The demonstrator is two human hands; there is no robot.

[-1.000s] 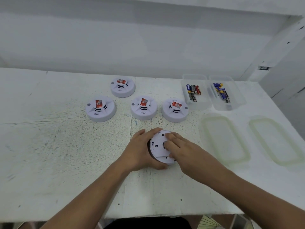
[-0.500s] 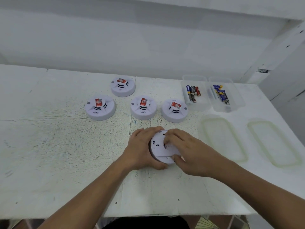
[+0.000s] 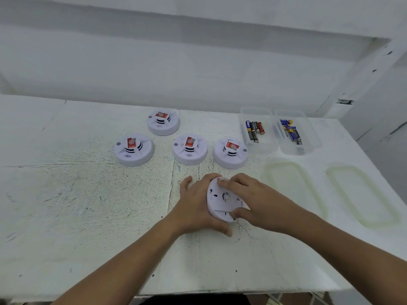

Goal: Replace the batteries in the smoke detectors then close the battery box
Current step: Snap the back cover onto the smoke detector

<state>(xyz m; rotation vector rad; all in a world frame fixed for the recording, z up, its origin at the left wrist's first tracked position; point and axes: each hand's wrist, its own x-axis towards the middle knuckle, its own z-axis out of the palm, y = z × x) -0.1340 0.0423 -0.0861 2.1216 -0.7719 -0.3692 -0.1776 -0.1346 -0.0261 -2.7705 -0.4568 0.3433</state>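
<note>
White paint covers the scratched table [image 3: 88,205], and a plain white wall stands behind it. Seen from the head camera, the person's left hand [image 3: 196,208] cups a round white plastic smoke detector [image 3: 221,202] near the front of the table. The detector is tipped up with its flat back showing. The left fingers and thumb are curled round its left side. The right hand [image 3: 262,199] grips it too, with fingers [image 3: 229,183] on the top rim and the thumb at the bottom rim.

A second ago the right fingertips were pressing on the middle of the back. Now they have spread out to the rim, and the detector has stayed in the same spot. This looks like a grip for twisting the back open, so the battery swap has likely not begun.

Four more round white smoke detectors with red stickers [image 3: 189,149] sit face up farther back. To their right are two clear plastic boxes [image 3: 267,147] holding batteries [image 3: 254,130]. Two see-through lids [image 3: 293,190] lie on the table in front of them, so the boxes are not closed yet.
</note>
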